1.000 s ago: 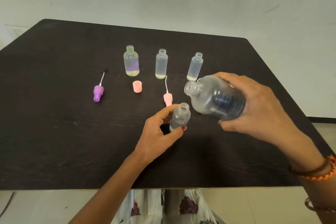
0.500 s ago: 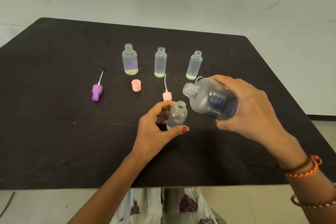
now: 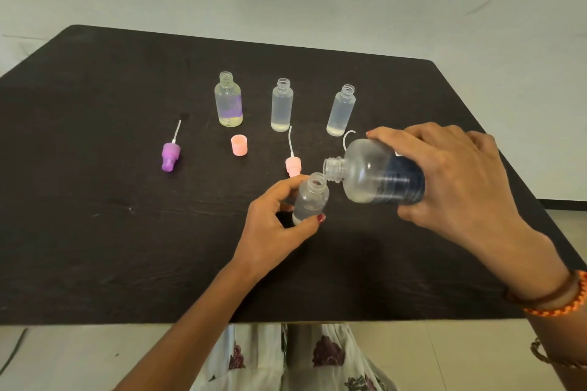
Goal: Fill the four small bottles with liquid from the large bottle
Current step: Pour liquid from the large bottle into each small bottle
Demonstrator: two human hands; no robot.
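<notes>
Toward the left edge of the dark table a purple spray cap is seen lying on its side, its dip tube pointing to the far edge. Further right, three open small bottles are lined up toward the far edge: a round one with a purple label, a slim middle one and a slim right one. Only a shallow yellowish layer is visible at the bottom of each (so none can be judged full). In front of them a pink cap is stood upright and a pink spray cap is laid down.

Near the table's middle the fourth small bottle is gripped by the left hand, thumb and fingers curled round its lower body, and is tilted toward the right. Some clear liquid appears to be held in its lower part. The large bottle is clasped round its base by the right hand and is tipped nearly level, its open mouth just beside the small bottle's rim; whether liquid is flowing cannot be told.

The filling is judged to be under way on the fourth bottle, with all four left to be topped up.
</notes>
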